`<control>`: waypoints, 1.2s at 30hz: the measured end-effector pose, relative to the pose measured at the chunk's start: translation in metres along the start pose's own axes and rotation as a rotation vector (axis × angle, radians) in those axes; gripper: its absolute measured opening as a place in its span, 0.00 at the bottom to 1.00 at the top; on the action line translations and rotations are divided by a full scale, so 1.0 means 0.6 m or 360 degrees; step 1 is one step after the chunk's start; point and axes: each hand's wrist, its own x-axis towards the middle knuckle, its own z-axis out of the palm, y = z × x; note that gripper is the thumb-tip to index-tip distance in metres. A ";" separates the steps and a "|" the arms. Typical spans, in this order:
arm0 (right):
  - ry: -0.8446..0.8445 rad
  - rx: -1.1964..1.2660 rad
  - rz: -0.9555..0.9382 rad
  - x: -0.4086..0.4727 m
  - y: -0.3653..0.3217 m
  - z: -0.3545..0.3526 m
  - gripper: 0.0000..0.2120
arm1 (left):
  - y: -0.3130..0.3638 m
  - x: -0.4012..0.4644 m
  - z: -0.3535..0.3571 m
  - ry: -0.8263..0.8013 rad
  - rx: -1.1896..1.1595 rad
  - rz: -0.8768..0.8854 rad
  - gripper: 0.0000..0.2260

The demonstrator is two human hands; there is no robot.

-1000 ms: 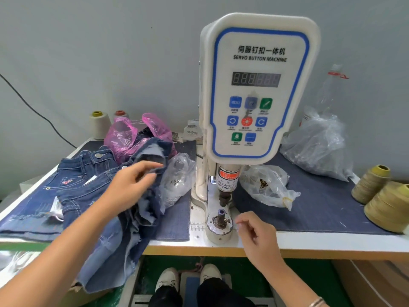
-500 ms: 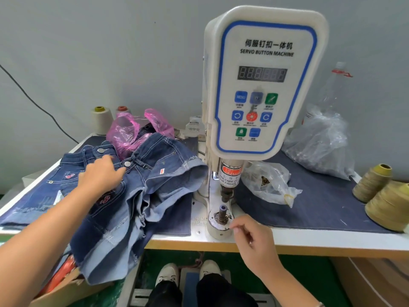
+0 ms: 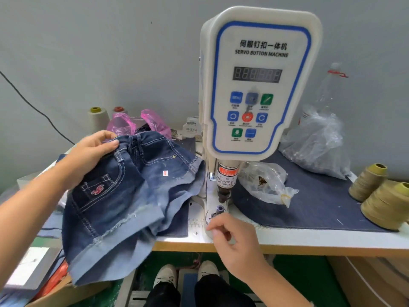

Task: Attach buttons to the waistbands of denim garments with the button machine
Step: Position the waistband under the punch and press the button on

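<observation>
A white servo button machine [image 3: 259, 85] stands at the middle of the table. Its punch [image 3: 223, 193] hangs over the lower die [image 3: 219, 210], which carries a small purple post. Dark blue denim shorts [image 3: 124, 196] hang left of the machine and droop over the table's front edge. My left hand [image 3: 88, 156] grips them at the waistband and holds them up. Just in front of the die, my right hand [image 3: 232, 242] has its thumb and curled fingers pinched together. I see nothing between the fingertips.
A small clear bag of buttons [image 3: 263, 182] lies right of the die, a larger clear bag [image 3: 316, 145] behind it. Olive thread cones [image 3: 387, 204] stand at the far right. A pink bag [image 3: 124, 125] and pale cones [image 3: 98, 118] sit at the back left. My feet rest by the pedal [image 3: 188, 275].
My left hand has taken the shorts by the waistband and lifted them toward the machine. My right hand has drawn back slightly from the die toward the table's front edge.
</observation>
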 end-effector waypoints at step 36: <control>-0.0500 0.1178 0.1668 0.066 0.001 -0.050 0.16 | 0.014 -0.035 0.190 -0.1768 0.0662 -0.0561 0.05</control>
